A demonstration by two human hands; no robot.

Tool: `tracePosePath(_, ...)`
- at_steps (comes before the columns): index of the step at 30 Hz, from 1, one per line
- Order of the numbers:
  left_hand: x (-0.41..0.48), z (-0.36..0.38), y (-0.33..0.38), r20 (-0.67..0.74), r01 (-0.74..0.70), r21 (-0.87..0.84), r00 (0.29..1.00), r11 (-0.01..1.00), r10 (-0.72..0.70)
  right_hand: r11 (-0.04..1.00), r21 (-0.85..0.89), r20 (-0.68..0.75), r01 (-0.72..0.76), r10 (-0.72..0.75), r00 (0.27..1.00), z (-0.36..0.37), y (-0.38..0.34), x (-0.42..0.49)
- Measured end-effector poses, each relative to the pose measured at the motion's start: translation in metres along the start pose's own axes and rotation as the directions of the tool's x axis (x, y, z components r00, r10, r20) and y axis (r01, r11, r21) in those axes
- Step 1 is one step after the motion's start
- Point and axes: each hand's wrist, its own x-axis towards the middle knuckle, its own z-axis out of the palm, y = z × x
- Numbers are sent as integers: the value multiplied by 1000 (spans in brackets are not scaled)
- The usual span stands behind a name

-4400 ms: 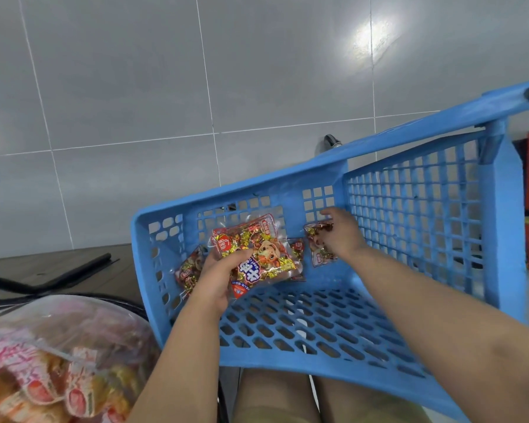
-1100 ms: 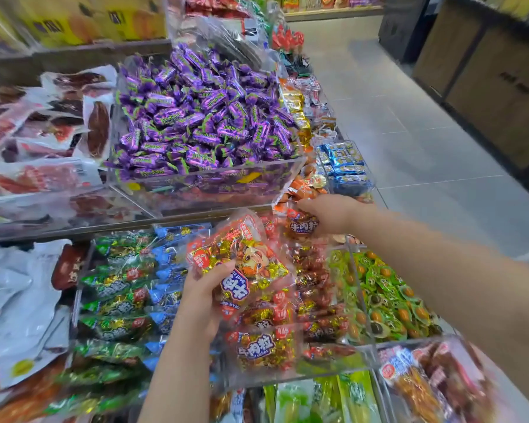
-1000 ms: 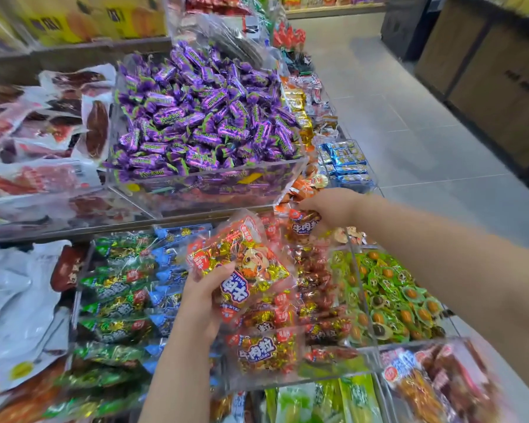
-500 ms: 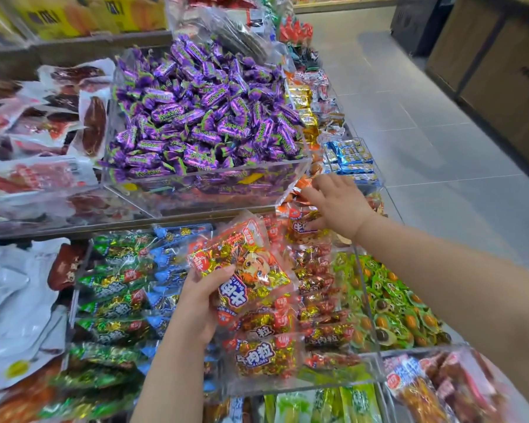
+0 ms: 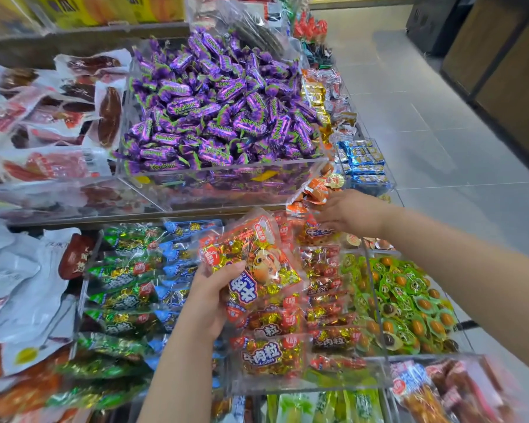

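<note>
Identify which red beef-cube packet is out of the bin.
The packet gripped by the left hand, raised over the clear bin; other packets lie inside.

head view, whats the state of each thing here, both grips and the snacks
left grip, curled round the snack bag, holding it up
snack bag, sealed, held above the red packets
right grip, fingers straight, on a red packet at the back
red packets, sealed, stacked in rows
purple sweets, wrapped, heaped high
</note>
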Motion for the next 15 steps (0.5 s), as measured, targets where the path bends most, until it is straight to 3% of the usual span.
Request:
tracePosePath(3, 2, 0, 0, -8, 11, 3, 1000, 1000, -11, 970, -242, 3, -16, 18, 1000, 10, -13, 10)
tracePosePath(5, 2, 0, -1, 1, 13, 7, 1000, 1000, -13, 948, -308, -172, -80, 27, 985, 23, -22, 4)
tracePosePath(8, 4, -2, -1, 3, 8, 11, 1000, 1000, -8, 936, -230, -517, -266, 114, 849, 37, -27, -3)
tracePosePath(9, 4, -1, -1, 4, 2, 21, 1000, 1000, -3, 916, -180, -517, -358, 222, 827, 37, -26, -3)
tracePosePath(11, 4, -1, -2, 4, -4, 33, 1000, 999, 4, 853, -155, -361, -499, 421, 832, 37, -24, -1)
tracePosePath(13, 3, 0, -1, -2, 2, 35, 1000, 999, -2, 811, -206, -225, -548, 506, 833, 40, -21, 4)
tracePosePath(15, 2, 2, -1, -12, 9, 45, 1000, 999, -8, 782, -205, -197, -589, 556, 807, 40, -22, 10)
